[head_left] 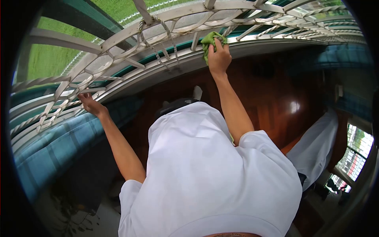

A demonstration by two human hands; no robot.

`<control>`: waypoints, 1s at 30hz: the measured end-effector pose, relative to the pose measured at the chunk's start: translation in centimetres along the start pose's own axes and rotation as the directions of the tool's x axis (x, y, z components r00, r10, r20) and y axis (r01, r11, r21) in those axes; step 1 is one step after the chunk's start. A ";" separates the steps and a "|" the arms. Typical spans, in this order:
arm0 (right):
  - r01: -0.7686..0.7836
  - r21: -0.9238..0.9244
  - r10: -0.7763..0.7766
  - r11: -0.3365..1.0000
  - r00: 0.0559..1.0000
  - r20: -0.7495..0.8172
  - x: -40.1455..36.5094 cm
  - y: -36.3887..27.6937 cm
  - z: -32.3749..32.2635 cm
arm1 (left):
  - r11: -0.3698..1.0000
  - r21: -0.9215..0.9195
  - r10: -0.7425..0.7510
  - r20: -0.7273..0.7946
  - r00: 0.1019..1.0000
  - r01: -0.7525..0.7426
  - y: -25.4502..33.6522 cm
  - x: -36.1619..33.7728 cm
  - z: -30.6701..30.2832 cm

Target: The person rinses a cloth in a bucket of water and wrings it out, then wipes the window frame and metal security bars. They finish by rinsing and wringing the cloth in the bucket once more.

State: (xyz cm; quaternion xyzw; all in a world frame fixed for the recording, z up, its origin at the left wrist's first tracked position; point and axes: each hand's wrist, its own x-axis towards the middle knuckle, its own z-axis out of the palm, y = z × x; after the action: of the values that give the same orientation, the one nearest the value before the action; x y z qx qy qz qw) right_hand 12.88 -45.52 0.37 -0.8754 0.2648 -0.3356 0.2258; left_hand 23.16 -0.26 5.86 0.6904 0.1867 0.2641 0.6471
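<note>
My right hand is closed on a green cloth, which is bunched under the fingers against the white window grille near the sill. Part of the cloth hangs down beside the hand. Farther left, my left hand has its fingers curled at a lower bar of the same grille; the fingertips are partly hidden among the bars. Both arms reach forward, spread wide apart.
A pale window ledge runs below the grille. Blue plaid curtains hang at the left, with more blue curtain at the right. Reddish-brown wooden flooring lies below. Green ground shows outside.
</note>
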 end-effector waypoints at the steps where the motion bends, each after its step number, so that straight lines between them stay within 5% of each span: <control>1: -0.040 -0.085 0.044 0.996 0.998 0.050 0.1 0.1 0.9 | 1.000 -0.002 -0.012 0.026 1.000 0.012 0.4 -0.6 0.4; 5: -0.199 -0.233 0.251 0.952 0.942 0.223 0.7 -1.1 1.9 | 0.998 -0.006 0.061 0.136 0.989 -0.061 -3.0 1.6 -1.2; 10: -0.128 -0.047 0.136 0.991 0.903 0.408 -0.2 -2.1 2.5 | 1.000 -0.023 -0.002 0.104 0.995 0.005 -2.2 1.1 -0.6; 12: -0.025 0.025 0.016 0.999 0.950 0.313 -1.4 -1.7 1.8 | 0.999 -0.028 -0.016 0.102 0.995 0.019 -2.6 1.6 -0.8; 14: -0.055 -0.225 0.149 0.973 0.891 0.429 -0.2 0.3 1.9 | 0.999 0.019 -0.033 0.096 0.995 0.032 -1.7 1.1 -0.5; 18: -0.144 -0.205 0.211 0.968 0.910 0.357 0.5 0.5 2.3 | 1.000 0.026 0.009 0.094 0.996 -0.012 -1.8 1.2 -0.5; 21: 0.103 -0.099 -0.049 0.990 0.893 0.447 -2.3 -1.0 4.3 | 0.999 -0.001 -0.037 0.059 0.998 0.037 -1.7 1.7 -0.4; 30: -0.046 -0.118 0.083 0.992 0.941 0.328 -0.2 0.8 1.8 | 0.993 -0.013 -0.116 0.061 0.991 0.117 -3.2 3.8 -1.1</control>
State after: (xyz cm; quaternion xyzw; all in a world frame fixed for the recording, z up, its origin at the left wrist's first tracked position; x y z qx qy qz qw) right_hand 13.77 -45.61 -1.34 -0.9213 0.2694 -0.1607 0.2300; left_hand 25.77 3.18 3.13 0.6807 0.2049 0.2064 0.6723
